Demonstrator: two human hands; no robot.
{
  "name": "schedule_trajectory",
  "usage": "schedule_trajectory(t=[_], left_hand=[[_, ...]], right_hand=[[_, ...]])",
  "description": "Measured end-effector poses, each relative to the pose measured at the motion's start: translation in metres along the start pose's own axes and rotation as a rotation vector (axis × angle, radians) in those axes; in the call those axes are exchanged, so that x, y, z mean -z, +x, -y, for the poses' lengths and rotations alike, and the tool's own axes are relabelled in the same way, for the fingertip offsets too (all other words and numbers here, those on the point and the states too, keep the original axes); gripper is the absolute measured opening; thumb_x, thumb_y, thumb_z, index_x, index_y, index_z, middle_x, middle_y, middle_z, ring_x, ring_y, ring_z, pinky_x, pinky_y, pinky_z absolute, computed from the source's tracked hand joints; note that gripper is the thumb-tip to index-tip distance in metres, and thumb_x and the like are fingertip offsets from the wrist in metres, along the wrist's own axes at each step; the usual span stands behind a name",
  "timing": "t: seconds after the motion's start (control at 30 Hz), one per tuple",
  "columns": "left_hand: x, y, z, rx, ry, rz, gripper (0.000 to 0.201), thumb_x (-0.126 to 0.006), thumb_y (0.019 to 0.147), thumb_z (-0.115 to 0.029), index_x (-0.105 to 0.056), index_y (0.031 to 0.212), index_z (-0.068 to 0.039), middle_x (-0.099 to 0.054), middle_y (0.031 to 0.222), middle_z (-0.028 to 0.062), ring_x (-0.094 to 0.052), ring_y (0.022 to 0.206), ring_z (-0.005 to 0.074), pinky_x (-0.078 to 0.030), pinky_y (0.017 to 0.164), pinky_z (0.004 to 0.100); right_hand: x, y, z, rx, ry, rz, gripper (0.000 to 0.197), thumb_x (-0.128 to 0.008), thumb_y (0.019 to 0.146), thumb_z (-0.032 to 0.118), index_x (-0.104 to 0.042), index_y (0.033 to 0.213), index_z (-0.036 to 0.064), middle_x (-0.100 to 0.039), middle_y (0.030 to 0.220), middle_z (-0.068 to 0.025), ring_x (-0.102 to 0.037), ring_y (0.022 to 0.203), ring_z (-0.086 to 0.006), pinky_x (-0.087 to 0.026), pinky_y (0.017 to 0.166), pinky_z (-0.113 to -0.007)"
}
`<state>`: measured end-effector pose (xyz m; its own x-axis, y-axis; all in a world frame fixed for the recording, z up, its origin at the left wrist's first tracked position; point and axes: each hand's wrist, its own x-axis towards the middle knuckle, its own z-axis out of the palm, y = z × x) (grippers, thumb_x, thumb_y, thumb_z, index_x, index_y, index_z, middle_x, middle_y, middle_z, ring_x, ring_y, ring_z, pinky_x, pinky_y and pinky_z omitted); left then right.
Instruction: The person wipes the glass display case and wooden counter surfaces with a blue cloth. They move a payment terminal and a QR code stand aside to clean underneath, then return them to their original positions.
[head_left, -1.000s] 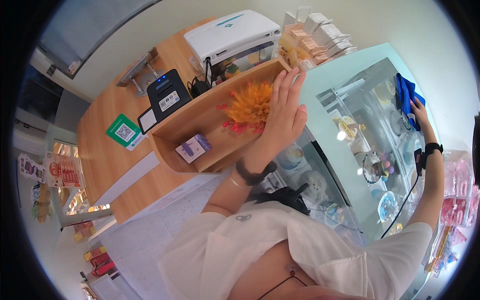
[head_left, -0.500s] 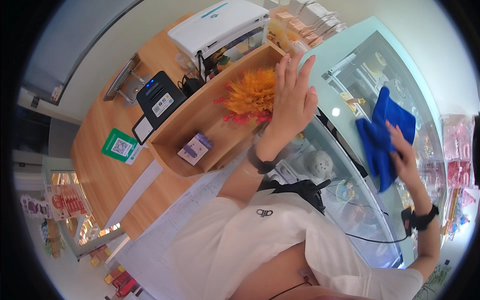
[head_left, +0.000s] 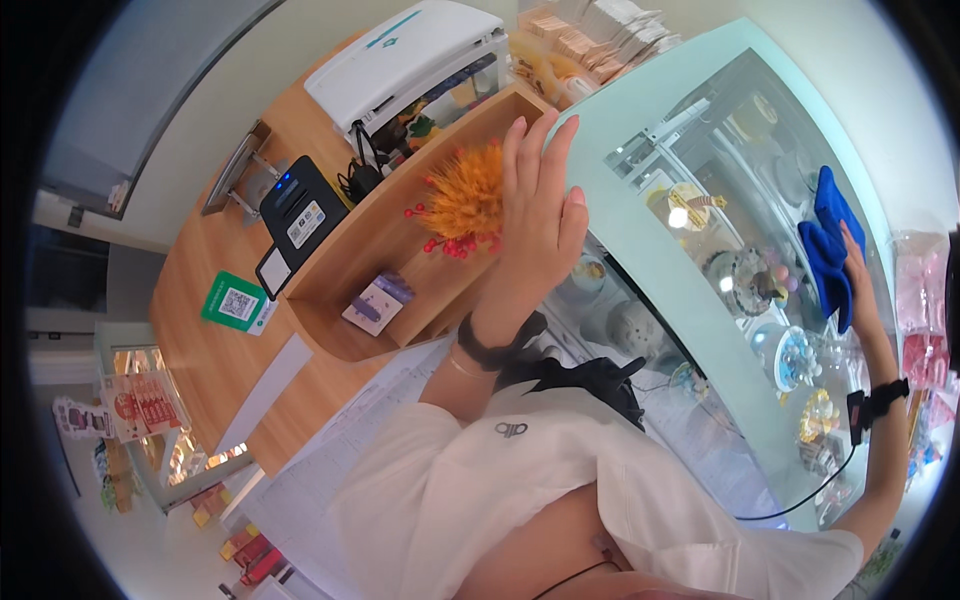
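A blue cloth [head_left: 828, 250] lies folded and bunched on the glass top of a display case [head_left: 625, 125], close to its right edge. My right hand [head_left: 860, 280] has hold of the cloth, pressing it against the glass; part of the fingers is hidden. My left hand [head_left: 540, 205] is held with fingers stretched out over the right end of a wooden tray-like shelf [head_left: 330, 255], beside the case's pale green border. It holds nothing, and I cannot tell whether it touches anything. Orange dried flowers with red berries [head_left: 460, 200] are partly hidden behind it.
Through the glass show decorated display cakes [head_left: 785, 355]. A white machine [head_left: 400, 60], a black payment device [head_left: 305, 210] and a green code card [head_left: 240, 300] stand on the wooden counter [head_left: 190, 370]. The shelf holds a small purple-and-white box [head_left: 375, 305]. Pink packages [head_left: 920, 290] hang at right.
My right hand has moved the blue cloth to the right across the glass, uncovering the cakes below. The cloth looks more bunched. My left hand stays open, and the whole view has shifted slightly.
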<state>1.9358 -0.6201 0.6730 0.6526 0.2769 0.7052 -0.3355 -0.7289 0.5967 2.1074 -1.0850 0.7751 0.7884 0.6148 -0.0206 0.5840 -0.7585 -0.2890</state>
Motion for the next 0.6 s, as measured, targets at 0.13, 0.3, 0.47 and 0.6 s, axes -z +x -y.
schedule_trajectory(t=[0.13, 0.3, 0.47, 0.6], left_hand=[[0.003, -0.002, -0.007, 0.050, 0.068, 0.026, 0.056, -0.040, 0.084, -0.012, -0.041, 0.138, 0.002, -0.036, 0.144, 0.0222, -0.026, 0.134, 0.0472, -0.022, 0.112, 0.0541], [0.001, -0.003, -0.008, 0.063, -0.002, 0.006, 0.056, -0.039, 0.085, -0.013, -0.041, 0.138, 0.002, -0.035, 0.145, 0.0212, -0.025, 0.136, 0.0459, -0.020, 0.113, 0.0525], [0.009, -0.002, -0.021, 0.099, 0.064, 0.039, 0.055, -0.038, 0.085, -0.012, -0.041, 0.138, 0.002, -0.034, 0.146, 0.0202, -0.023, 0.138, 0.0434, -0.019, 0.114, 0.0501], [0.012, -0.003, -0.013, 0.063, 0.041, 0.036, 0.055, -0.038, 0.085, -0.010, -0.040, 0.139, 0.001, -0.034, 0.146, 0.0200, -0.022, 0.139, 0.0424, -0.019, 0.115, 0.0495]], right_hand=[[0.005, 0.082, -0.196, 0.282, -0.235, -0.130, 0.047, -0.038, 0.102, 0.015, -0.036, 0.147, 0.0048, -0.033, 0.153, -0.0148, -0.032, 0.141, -0.0272, -0.021, 0.116, -0.034], [0.049, 0.123, -0.361, 0.019, -0.082, -0.204, 0.047, -0.042, 0.100, 0.014, -0.038, 0.146, 0.0044, -0.042, 0.147, -0.0123, -0.041, 0.134, -0.0226, -0.028, 0.113, -0.031], [0.016, 0.199, -0.376, -0.295, 0.595, -0.234, 0.045, -0.042, 0.103, 0.024, -0.043, 0.144, 0.0063, -0.050, 0.141, -0.0106, -0.047, 0.127, -0.0174, -0.034, 0.108, -0.029], [0.036, 0.177, -0.390, -0.166, 0.090, -0.218, 0.044, -0.041, 0.102, 0.019, -0.042, 0.145, 0.0084, -0.050, 0.141, -0.0101, -0.048, 0.127, -0.0180, -0.036, 0.107, -0.030]])
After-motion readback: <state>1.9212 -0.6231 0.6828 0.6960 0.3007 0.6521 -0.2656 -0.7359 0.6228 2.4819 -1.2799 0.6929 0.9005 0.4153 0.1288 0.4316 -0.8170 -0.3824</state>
